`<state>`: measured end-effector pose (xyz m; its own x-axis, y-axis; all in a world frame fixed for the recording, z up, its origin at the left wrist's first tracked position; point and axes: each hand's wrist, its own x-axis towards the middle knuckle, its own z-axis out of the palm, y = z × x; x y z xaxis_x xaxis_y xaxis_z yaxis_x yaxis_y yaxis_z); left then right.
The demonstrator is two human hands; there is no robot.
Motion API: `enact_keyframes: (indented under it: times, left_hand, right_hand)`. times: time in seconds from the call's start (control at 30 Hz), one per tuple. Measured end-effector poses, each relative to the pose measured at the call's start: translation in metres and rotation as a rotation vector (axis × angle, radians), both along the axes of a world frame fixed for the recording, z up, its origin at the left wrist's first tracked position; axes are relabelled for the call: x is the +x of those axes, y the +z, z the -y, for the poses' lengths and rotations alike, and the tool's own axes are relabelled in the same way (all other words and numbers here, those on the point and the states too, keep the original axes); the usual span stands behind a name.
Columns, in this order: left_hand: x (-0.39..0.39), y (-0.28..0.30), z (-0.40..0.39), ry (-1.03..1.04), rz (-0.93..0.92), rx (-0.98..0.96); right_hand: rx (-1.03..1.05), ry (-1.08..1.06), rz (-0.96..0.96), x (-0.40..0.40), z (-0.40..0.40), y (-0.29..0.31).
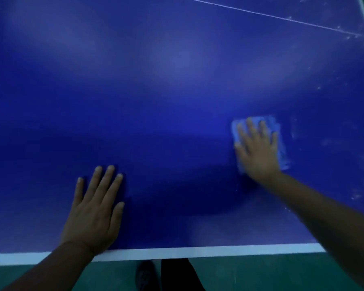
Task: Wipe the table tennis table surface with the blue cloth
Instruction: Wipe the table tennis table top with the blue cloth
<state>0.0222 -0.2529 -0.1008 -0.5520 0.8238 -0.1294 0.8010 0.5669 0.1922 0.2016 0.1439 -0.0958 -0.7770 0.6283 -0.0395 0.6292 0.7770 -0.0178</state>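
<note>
The right hand (257, 148) pressed flat, fingers straight, on the cloth (282, 148) at three o'clock on the table (166, 91). The left hand (95, 208) rested open at seven o'clock. Uneven pressure could bunch the cloth, leaving the pale smudges farther right.

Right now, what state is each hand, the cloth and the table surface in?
left hand: flat on the table, fingers straight, holding nothing.
right hand: fingers spread, pressing the cloth down.
blue cloth: lying flat on the table under the right hand.
table: pale smudges and specks showing right of the cloth.
</note>
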Motion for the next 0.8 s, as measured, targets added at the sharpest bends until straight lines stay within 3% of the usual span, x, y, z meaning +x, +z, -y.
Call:
enact_keyframes:
  times: [0.1,0.17,0.2,0.3,0.37,0.43,0.53,0.6,0.67,0.77,0.8]
  left_hand:
    - [0.000,0.000,0.001,0.009,0.009,0.033]
    - [0.001,-0.002,0.001,0.012,0.018,0.048]
    - [0.001,-0.003,0.002,0.010,0.016,0.053]
    - [0.001,-0.005,0.002,0.014,0.001,0.058]
    - [0.002,-0.005,0.001,0.019,0.000,0.058]
    - [0.002,-0.004,0.001,0.029,0.016,0.048]
    - [0.002,-0.002,0.001,0.051,0.051,0.054]
    - [0.003,-0.001,0.001,0.051,0.067,0.059]
    - [0.004,0.000,0.001,0.056,0.074,0.059]
    - [0.003,0.000,0.001,0.060,0.086,0.057]
    - [0.003,0.001,0.001,0.060,0.088,0.058]
  right_hand:
    - [-0.050,0.568,0.038,0.056,0.081,-0.003]
    - [-0.066,0.705,0.104,0.066,0.070,0.000]
    - [-0.031,0.603,0.089,0.062,0.053,0.000]
    - [-0.062,-0.072,-0.010,0.033,0.013,0.001]
    - [-0.096,-0.229,-0.045,0.018,0.032,0.001]
    - [-0.046,-0.058,-0.021,0.025,0.086,-0.002]
    - [-0.065,0.422,0.033,0.084,0.166,-0.007]
    - [-0.113,0.619,0.138,0.107,0.158,0.000]
    - [-0.065,0.477,0.110,0.102,0.117,0.002]
    - [-0.134,-0.110,0.028,0.060,0.079,0.007]
    - [-0.126,-0.174,0.022,0.045,0.088,0.008]
